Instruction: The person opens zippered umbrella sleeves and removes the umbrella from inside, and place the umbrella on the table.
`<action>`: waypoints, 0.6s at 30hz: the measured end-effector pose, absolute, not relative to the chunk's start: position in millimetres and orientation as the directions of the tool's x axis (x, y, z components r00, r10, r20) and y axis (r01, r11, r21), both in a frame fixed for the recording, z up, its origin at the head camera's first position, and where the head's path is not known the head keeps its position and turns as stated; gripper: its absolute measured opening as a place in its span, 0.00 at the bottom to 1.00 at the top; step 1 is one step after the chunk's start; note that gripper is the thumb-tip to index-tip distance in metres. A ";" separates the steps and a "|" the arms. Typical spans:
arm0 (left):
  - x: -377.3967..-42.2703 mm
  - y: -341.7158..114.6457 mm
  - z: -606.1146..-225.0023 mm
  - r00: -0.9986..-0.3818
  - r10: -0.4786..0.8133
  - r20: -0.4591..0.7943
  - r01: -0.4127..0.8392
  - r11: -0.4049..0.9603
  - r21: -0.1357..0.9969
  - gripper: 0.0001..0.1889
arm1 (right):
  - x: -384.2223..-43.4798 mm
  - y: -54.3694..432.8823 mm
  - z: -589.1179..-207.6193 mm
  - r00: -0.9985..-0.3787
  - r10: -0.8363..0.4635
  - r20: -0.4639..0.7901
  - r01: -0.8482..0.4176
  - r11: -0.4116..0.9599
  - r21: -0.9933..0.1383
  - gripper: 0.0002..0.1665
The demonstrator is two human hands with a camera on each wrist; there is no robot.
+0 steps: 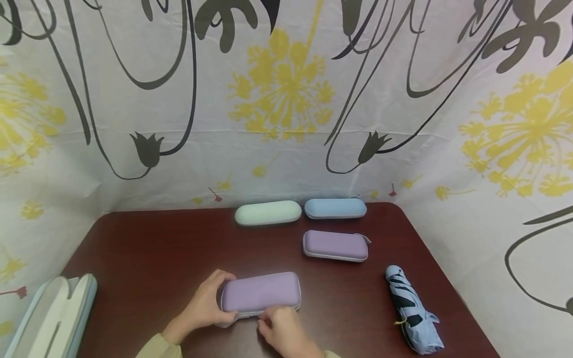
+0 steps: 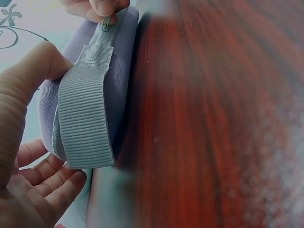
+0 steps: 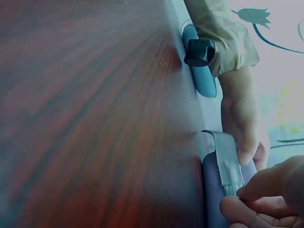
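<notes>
A purple zippered case (image 1: pixel 261 292) lies near the front middle of the dark red table. My left hand (image 1: pixel 207 302) grips its left end, thumb along the front side and fingers round the back. A grey ribbed strap loop (image 2: pixel 84 116) sticks out from that end in the left wrist view. My right hand (image 1: pixel 286 330) is at the case's front side, thumb and forefinger pinching the small metal zipper pull (image 2: pixel 106 23). The zipper runs along the side facing me; how far it is undone cannot be seen. The right wrist view shows both hands on the case (image 3: pixel 213 190).
Behind are a second purple case (image 1: pixel 335 245), a mint case (image 1: pixel 268 213) and a blue case (image 1: pixel 335 208). A folded blue umbrella (image 1: pixel 414 311) lies at right. A white-and-blue long holder (image 1: pixel 58 318) stands at the left edge. Patterned cloth (image 1: pixel 286 169) surrounds the table (image 1: pixel 170 248).
</notes>
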State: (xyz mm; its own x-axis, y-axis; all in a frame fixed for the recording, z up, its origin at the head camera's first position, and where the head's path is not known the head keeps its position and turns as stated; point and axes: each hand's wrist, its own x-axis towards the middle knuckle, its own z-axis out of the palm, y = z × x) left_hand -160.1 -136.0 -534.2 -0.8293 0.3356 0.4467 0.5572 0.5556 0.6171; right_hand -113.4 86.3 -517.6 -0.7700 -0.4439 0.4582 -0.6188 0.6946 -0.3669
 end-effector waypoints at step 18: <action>-160.3 -135.4 -534.8 -0.813 0.346 0.468 0.580 0.544 0.607 0.36 | -122.0 77.2 -511.9 -0.696 -0.496 0.520 -0.686 0.674 -0.275 0.06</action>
